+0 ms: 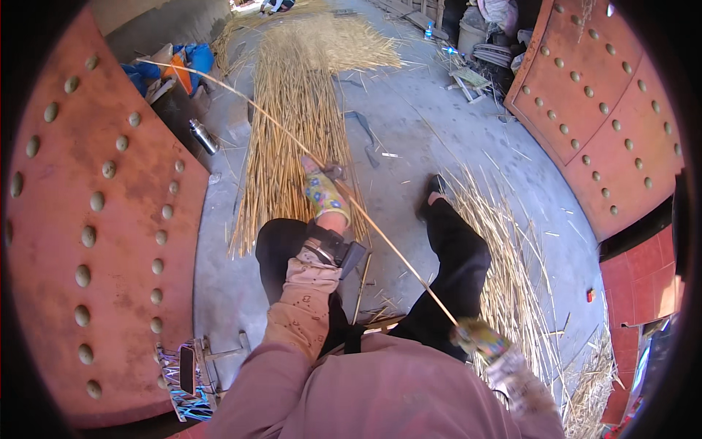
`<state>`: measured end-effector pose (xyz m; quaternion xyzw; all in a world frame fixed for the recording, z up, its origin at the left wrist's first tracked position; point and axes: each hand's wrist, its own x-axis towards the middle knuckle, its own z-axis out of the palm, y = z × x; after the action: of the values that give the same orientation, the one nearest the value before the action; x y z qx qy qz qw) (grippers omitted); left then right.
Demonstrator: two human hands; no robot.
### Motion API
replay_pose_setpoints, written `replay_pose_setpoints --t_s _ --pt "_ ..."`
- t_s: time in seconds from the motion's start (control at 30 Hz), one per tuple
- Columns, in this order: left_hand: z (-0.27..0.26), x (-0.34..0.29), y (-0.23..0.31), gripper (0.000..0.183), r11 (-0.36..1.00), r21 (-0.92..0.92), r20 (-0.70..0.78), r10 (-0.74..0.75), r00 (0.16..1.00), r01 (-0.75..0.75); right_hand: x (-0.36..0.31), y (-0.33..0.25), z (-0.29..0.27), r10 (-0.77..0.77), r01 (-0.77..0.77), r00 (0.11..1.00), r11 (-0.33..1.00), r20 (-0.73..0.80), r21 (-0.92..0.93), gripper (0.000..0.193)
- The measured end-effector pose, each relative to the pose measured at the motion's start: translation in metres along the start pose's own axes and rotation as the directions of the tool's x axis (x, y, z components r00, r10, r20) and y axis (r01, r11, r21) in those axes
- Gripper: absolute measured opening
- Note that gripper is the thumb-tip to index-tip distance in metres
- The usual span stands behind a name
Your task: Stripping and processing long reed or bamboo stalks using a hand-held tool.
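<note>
A long, thin reed stalk (398,252) runs slantwise from the far left down to my lap's right side. My left hand (323,192), in a flowered glove, is closed around its middle; a small dark brown piece (335,171) shows at the fingers, too small to name. My right hand (482,341), in a similar glove and slightly blurred, grips the near end of the stalk beside my right thigh. Beneath the left hand a thick layer of reed stalks (281,139) lies lengthwise on the floor. More pale stalks (504,267) lie beyond my right leg.
Large red studded doors (121,219) (596,95) flank both sides. A metal flask (203,137) lies by the left door, near blue and orange bags (179,69). A small stool (468,82) is at the far right. Another person (276,6) is partly visible at the far end.
</note>
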<state>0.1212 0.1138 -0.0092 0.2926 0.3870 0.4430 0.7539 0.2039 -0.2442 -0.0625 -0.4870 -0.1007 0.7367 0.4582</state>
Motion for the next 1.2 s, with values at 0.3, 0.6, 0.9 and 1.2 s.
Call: replay_pose_setpoints --t_s 0.3,0.6,0.9,1.2 --pt "0.023 -0.038 -0.09 0.031 0.964 0.006 0.013 -0.264 0.964 0.264 0.046 -0.042 0.009 -0.064 0.041 0.997 0.914 0.043 0.403 0.031" --pt "-0.015 0.034 -0.038 0.035 0.961 -0.169 0.056 -0.214 0.975 0.22 -0.01 0.043 -0.023 -0.058 0.055 0.998 0.997 0.04 0.062 0.016" --pt "-0.01 -0.007 -0.157 0.035 0.976 0.201 0.031 0.073 0.997 -0.078 0.043 -0.046 0.021 -0.083 0.088 0.995 0.991 -0.051 0.1 0.033" --pt "0.015 0.017 -0.078 0.035 0.916 -0.239 0.116 -0.302 0.946 0.321 0.029 0.031 -0.025 0.069 -0.278 0.917 0.816 0.393 0.506 0.024"
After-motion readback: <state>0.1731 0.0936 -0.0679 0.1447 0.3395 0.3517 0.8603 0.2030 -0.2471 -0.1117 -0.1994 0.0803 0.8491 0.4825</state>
